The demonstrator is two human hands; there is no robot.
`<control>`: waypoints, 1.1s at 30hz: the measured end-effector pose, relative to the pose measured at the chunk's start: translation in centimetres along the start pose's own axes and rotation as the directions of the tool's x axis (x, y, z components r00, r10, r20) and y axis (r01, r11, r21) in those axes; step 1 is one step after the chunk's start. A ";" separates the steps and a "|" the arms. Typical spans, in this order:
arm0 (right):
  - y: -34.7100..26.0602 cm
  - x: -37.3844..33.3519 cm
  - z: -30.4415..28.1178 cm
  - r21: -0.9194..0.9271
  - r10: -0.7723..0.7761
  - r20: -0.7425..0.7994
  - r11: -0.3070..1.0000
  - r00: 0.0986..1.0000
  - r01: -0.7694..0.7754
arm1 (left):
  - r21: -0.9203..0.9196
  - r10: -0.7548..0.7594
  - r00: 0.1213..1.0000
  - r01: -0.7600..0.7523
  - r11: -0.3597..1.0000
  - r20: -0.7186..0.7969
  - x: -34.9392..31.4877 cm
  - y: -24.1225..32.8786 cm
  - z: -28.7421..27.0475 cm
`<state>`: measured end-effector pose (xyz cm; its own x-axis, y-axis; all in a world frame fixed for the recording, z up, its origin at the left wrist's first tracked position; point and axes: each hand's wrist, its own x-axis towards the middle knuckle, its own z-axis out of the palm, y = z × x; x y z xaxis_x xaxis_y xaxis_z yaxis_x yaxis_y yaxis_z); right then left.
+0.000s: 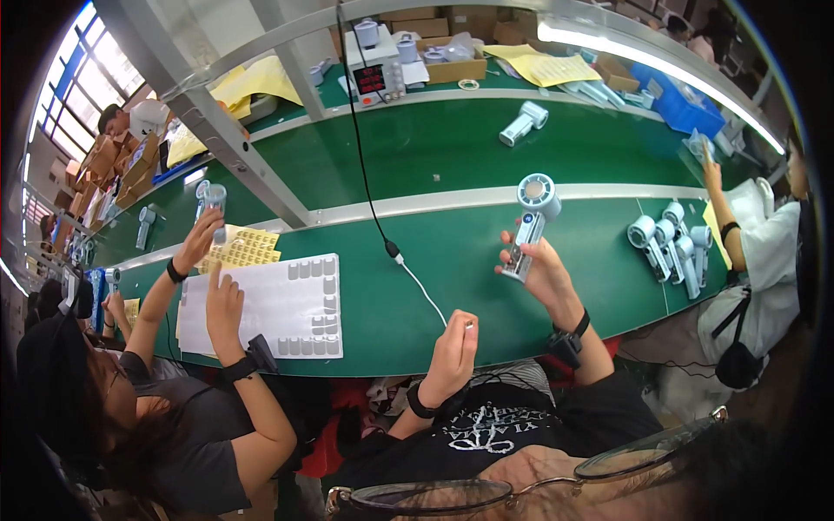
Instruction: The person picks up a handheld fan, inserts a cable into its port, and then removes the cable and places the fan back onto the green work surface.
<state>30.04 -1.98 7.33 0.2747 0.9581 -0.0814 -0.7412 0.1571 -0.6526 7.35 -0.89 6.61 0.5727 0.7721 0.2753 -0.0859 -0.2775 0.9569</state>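
Note:
My right hand point(549, 271) is wrapped round the handle of a light blue handheld fan point(537, 201), its round head up and the handle slanting down into my palm. Lower and to the left, my left hand point(452, 354) is closed on the end of a white charging cable point(423, 293), a small metal plug tip showing at the fingers. The cable joins a black cord point(365, 165) that hangs from above. Fan and plug are apart. Both hands are above the near edge of the green table point(391, 334).
Several light blue fans point(673, 236) lie on the right. Another fan point(524, 123) rests on the green belt beyond the metal rail point(434, 198). On the left, a co-worker's hand point(201, 239) holds a fan over a white label sheet point(252, 304). A power supply point(375, 74) stands at the back.

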 end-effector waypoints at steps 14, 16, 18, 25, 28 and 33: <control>2.2 -5.2 3.0 0.309 -0.117 0.156 0.949 0.981 0.064 | -0.137 0.038 0.973 -0.007 0.991 0.226 -0.2 2.6 4.0; 2.6 -5.3 3.4 0.356 -0.126 0.173 0.933 0.977 0.058 | -0.165 0.010 0.971 0.031 0.986 0.239 -0.1 2.5 4.3; 3.0 -5.2 3.7 0.371 -0.114 0.154 0.927 0.981 0.049 | -0.188 -0.030 0.974 0.073 0.979 0.223 -0.2 2.1 4.4; 4.0 -5.0 3.9 0.374 -0.105 0.088 0.925 0.991 0.064 | -0.256 -0.113 0.975 0.160 0.953 0.190 -0.6 2.1 4.0; 3.9 -4.9 3.7 0.162 -0.161 0.138 0.977 0.977 0.138 | -0.275 -0.168 0.963 0.223 0.935 0.210 -0.7 1.7 3.6; 4.0 -5.0 4.9 0.065 -0.193 0.088 0.980 0.977 0.187 | -0.208 -0.144 0.972 0.181 0.961 0.184 -0.6 2.5 3.2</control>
<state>22.72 -4.95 8.80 0.3573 0.9272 0.1124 -0.7150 0.3490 -0.6059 9.41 -3.88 8.57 0.7191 0.6857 0.1132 -0.1486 -0.0074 0.9889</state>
